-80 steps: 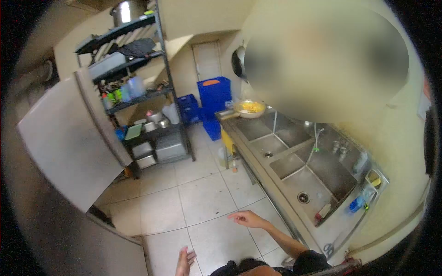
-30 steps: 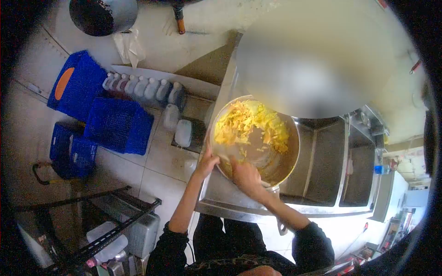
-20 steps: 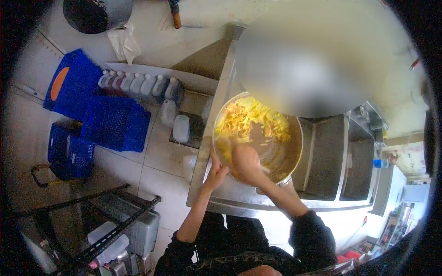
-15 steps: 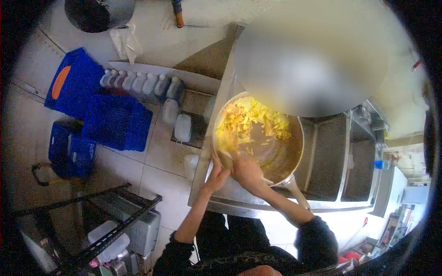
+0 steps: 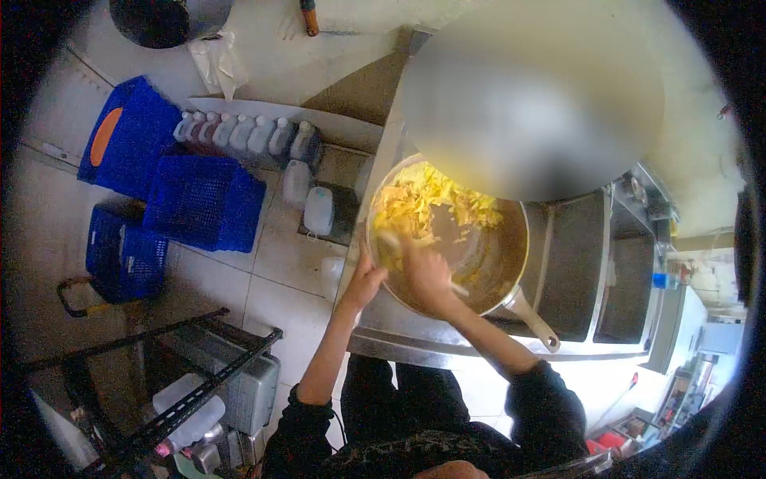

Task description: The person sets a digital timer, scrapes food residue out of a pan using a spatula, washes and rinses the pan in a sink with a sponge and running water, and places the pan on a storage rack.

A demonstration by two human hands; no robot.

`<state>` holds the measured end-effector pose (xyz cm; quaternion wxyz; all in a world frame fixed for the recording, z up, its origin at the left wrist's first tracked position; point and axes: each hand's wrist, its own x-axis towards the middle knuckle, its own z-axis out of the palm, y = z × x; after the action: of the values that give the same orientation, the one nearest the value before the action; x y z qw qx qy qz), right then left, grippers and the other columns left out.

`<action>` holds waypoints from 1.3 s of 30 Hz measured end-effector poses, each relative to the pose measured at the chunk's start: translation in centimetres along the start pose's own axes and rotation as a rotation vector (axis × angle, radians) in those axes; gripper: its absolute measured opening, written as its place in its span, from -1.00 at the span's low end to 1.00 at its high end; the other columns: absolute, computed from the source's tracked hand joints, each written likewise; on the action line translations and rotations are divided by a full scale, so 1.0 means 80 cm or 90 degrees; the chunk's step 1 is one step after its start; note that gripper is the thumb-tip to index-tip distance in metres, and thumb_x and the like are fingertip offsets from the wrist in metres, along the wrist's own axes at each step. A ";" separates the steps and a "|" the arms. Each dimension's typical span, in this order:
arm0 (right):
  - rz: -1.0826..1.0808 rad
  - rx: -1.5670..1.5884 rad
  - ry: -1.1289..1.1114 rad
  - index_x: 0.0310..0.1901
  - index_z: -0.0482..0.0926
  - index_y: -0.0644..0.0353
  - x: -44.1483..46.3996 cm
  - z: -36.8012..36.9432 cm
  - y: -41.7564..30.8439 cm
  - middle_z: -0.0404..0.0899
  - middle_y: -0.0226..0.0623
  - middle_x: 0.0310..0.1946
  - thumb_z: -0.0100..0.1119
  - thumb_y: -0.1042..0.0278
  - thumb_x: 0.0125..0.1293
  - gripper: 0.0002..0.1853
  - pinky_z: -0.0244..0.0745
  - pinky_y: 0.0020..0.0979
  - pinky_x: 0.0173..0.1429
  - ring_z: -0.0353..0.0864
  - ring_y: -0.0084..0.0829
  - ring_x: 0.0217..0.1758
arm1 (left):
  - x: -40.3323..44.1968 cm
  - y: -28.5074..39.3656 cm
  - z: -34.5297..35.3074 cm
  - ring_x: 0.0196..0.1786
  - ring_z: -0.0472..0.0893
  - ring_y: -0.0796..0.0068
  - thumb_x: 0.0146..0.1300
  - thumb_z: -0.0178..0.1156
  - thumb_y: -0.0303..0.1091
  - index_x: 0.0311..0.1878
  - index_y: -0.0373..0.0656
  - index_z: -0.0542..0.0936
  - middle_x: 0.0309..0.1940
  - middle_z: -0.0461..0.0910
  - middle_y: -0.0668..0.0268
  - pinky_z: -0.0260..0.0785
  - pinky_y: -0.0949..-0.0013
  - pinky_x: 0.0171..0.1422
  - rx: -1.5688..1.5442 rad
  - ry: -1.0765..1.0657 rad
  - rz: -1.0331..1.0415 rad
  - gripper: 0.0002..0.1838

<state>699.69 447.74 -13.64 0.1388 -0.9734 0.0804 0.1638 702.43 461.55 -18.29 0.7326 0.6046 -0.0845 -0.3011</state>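
A large round pan [image 5: 495, 275] rests on the steel counter, its pale handle pointing to the lower right. Yellow chopped food [image 5: 419, 191] is heaped along the pan's far and left sides, leaving part of the brownish bottom bare. At the near left rim, my left hand [image 5: 367, 281] is closed on the pan's edge. My right hand [image 5: 427, 275], over the near part of the pan, is wrapped round a pale-handled stirring tool [image 5: 460, 290]. Blur and the hand hide the kind of tool head, which is by the food on the left.
Right of the pan are steel basins [image 5: 570, 267]. A blurred round patch covers the area beyond it. On the floor at left stand blue plastic baskets [image 5: 203, 203] and a row of plastic jugs [image 5: 259, 136]. A black metal rack [image 5: 199, 395] stands at the lower left.
The pan's handle has swung to the right and shows more fully, clear of my right forearm. My right hand has moved slightly up and left with the tool. My left hand stays at the rim.
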 end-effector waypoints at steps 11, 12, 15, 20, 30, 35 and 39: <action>0.028 -0.025 -0.145 0.13 0.14 0.08 -0.042 -0.040 -0.004 0.55 -0.06 -0.47 0.01 -0.15 0.10 -0.35 0.50 -0.19 -0.40 0.58 -0.10 -0.43 | -0.008 -0.005 0.023 0.23 0.15 0.38 -0.10 -0.11 -0.53 0.34 -0.06 -0.20 0.22 0.09 0.29 0.12 0.40 0.20 -0.115 0.046 0.003 -0.14; 0.018 -0.040 -0.142 0.13 0.14 0.09 -0.036 -0.035 0.000 0.55 -0.06 -0.48 0.01 -0.11 0.12 -0.37 0.50 -0.17 -0.39 0.58 -0.10 -0.44 | -0.009 -0.016 0.022 0.24 0.13 0.37 -0.11 -0.11 -0.53 0.34 -0.07 -0.19 0.23 0.07 0.28 0.08 0.39 0.24 -0.149 0.046 -0.001 -0.14; 0.027 -0.057 -0.117 0.10 0.15 0.09 0.010 -0.008 0.011 0.54 -0.05 -0.48 -0.01 -0.06 0.15 -0.43 0.50 -0.15 -0.37 0.58 -0.09 -0.44 | -0.018 -0.007 0.023 0.31 0.00 0.33 -0.04 -0.08 -0.56 0.34 -0.09 -0.28 0.30 -0.10 0.17 0.00 0.36 0.29 -0.031 0.034 -0.016 -0.13; -0.017 -0.101 -0.138 0.00 0.24 0.05 -0.061 -0.040 0.019 0.55 -0.09 -0.47 -0.05 0.15 0.20 -0.64 0.51 -0.16 -0.39 0.58 -0.09 -0.43 | 0.009 0.032 0.026 0.30 0.06 0.31 -0.01 -0.16 -0.55 0.27 -0.27 0.02 0.25 0.04 0.11 -0.13 0.36 0.35 -0.103 0.055 0.097 -0.33; 0.188 0.075 0.192 -0.13 0.41 0.18 0.081 -0.001 0.096 0.54 -0.08 -0.48 -0.05 0.34 0.14 -0.74 0.50 -0.20 -0.34 0.57 -0.13 -0.40 | 0.005 0.000 0.028 0.32 0.02 0.17 -0.13 -0.23 -0.70 0.26 -0.34 0.00 0.23 0.07 -0.02 -0.26 0.28 0.39 0.083 0.134 0.178 -0.28; -0.047 -0.272 0.088 -0.05 0.33 0.23 -0.014 -0.017 0.022 0.55 -0.21 -0.49 0.06 0.23 0.09 -0.60 0.49 -0.23 -0.34 0.57 -0.15 -0.44 | 0.029 -0.007 0.024 0.32 0.02 0.15 -0.12 -0.23 -0.71 0.24 -0.35 0.02 0.22 0.07 -0.03 -0.25 0.27 0.39 0.010 0.233 0.174 -0.30; -0.068 -0.370 0.114 -0.02 0.28 0.33 0.019 0.012 0.015 0.52 -0.16 -0.49 0.04 0.28 0.11 -0.57 0.50 -0.25 -0.36 0.57 -0.17 -0.44 | 0.027 0.001 0.013 0.31 0.05 0.11 -0.04 -0.21 -0.68 0.25 -0.35 0.02 0.20 0.12 -0.07 -0.21 0.25 0.38 0.117 0.179 0.187 -0.34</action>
<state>700.61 446.73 -15.36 -0.1444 -0.9857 -0.0095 0.0860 703.72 459.50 -18.45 0.7153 0.6857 -0.0958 -0.0948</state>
